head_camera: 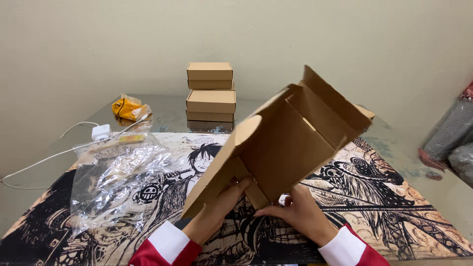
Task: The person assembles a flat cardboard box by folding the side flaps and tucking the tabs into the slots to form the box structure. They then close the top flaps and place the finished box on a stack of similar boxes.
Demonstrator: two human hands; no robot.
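A brown cardboard box point(286, 143), half folded with flaps open, is tilted up above the table in the middle of the head view. My left hand point(221, 204) grips its lower left flap from below. At the bottom edge of the box my right hand point(298, 212) holds it with the fingers pressed against the cardboard. Both wrists show red sleeves with white cuffs.
A printed desk mat point(394, 197) with black cartoon artwork covers the glass table. A clear plastic bag point(118, 172) lies at left, with a white charger and cable point(101, 132) and a yellow packet point(127, 108) behind it. Closed cardboard boxes point(211, 96) are stacked at the back.
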